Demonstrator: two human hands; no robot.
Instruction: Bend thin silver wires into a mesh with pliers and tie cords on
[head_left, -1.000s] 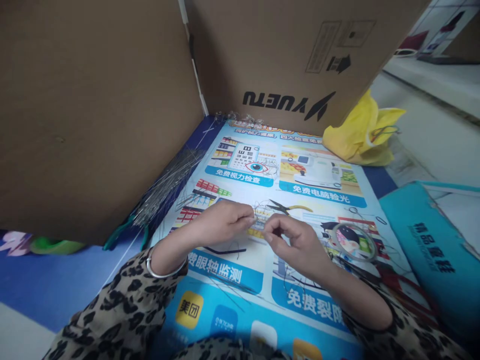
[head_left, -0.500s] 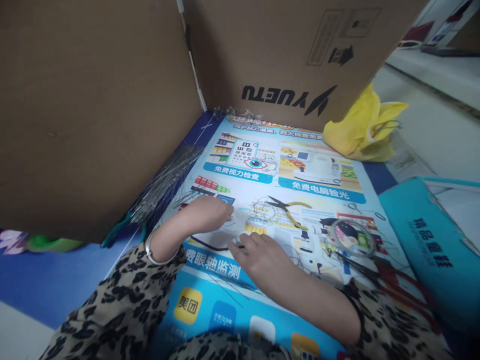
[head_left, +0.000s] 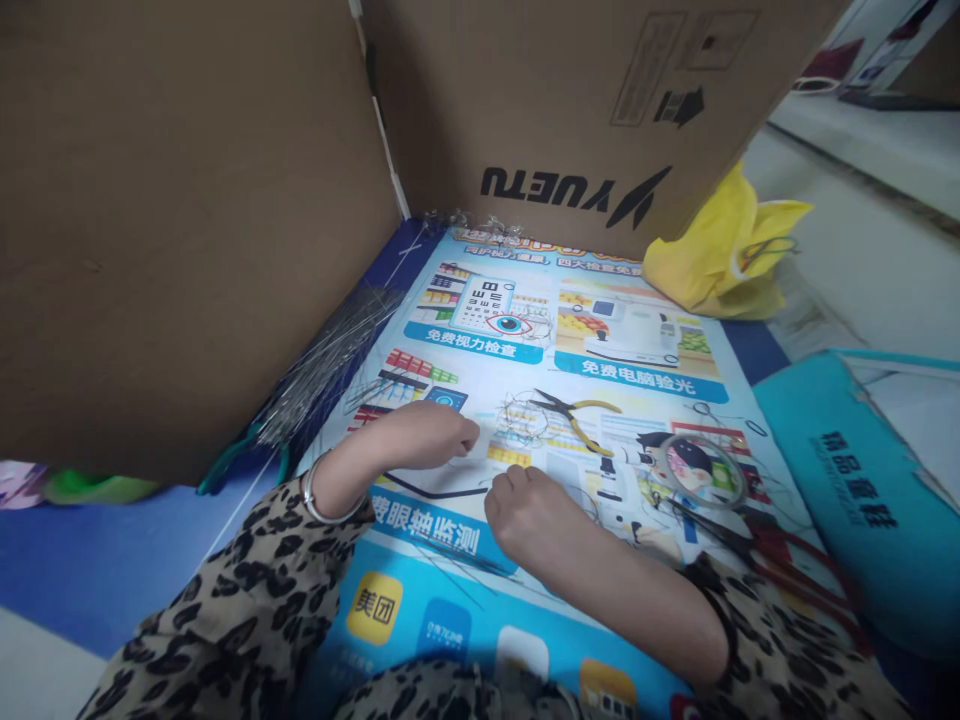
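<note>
Nearest the camera, two leopard-print sleeves frame the work on a printed poster (head_left: 637, 345) spread flat. The right hand (head_left: 536, 510) lies knuckles-up on the poster, fingers curled under and pressed together at the tips; whether they pinch anything cannot be told. The left hand (head_left: 427, 435), a silver bangle (head_left: 319, 500) at its wrist, rests just beyond it with fingers drawn together and their tips down on the paper, next to a dark curved wire (head_left: 431, 490).

A second ago both hands were raised and met fingertip to fingertip over a small piece; half a second ago they had dropped to the poster, and now they have crept a little closer together again. That suggests the piece has been set down or another one is being picked from the surface.

The dark curved wire lies between the hands, its long axis running left to right, sagging towards the person.

Just beyond the fingers sits a tangle of thin wire (head_left: 525, 420), then yellow-handled pliers (head_left: 577, 418), jaws pointing left and away. Farther left a bundle of straight wires (head_left: 330, 365) fans along a cardboard box (head_left: 562, 110).
</note>
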